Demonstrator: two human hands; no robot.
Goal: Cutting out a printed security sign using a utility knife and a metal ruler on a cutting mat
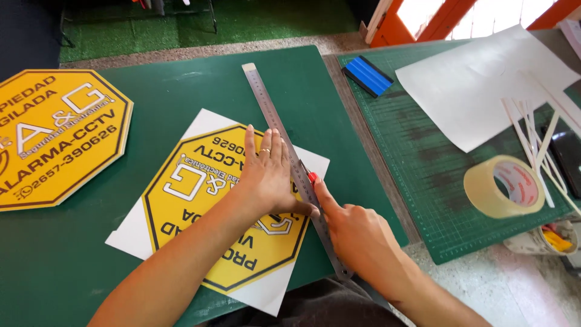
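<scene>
The left hand lies flat and open, pressing a metal ruler on the yellow sign sheet on the green tabletop. The right hand grips a red cutter against the ruler's edge.

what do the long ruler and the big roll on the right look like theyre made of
The ruler looks like steel: grey, thin, brushed sheen, fine graduation marks along its edge. The left hand presses it flat; the right hand is beside it. The roll seems to be clear plastic packing tape, yellowish and translucent, probably on a cardboard core.
</scene>
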